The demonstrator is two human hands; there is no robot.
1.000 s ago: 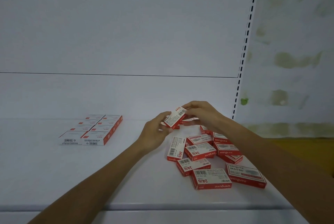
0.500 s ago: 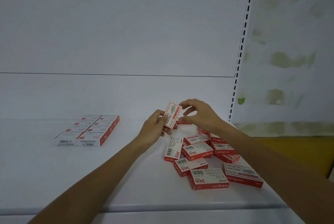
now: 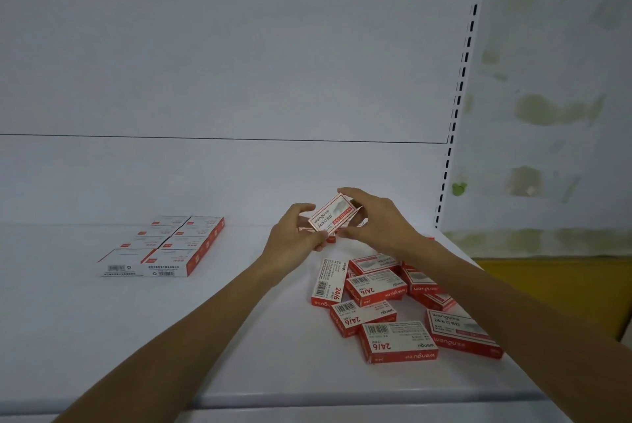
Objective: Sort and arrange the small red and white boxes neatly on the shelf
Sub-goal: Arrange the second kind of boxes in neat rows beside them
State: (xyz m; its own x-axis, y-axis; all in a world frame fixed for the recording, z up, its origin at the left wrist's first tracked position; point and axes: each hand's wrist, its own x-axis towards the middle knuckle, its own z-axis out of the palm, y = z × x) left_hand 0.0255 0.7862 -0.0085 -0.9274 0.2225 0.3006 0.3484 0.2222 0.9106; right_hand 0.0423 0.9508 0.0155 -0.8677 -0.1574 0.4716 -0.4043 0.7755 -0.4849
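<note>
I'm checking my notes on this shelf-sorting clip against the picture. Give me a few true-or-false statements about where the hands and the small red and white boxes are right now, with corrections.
1. Both hands hold one small red and white cardboard box above the white shelf. True: the left hand and right hand grip it together.
2. The tidy block of boxes lies to the right of the hands. False: it lies to their left.
3. The loose pile of boxes sits under the right forearm. True.
4. The loose boxes all face the same way. False: they lie at mixed angles, some overlapping.
5. The held box rests flat on the shelf. False: it is lifted and tilted.
</note>
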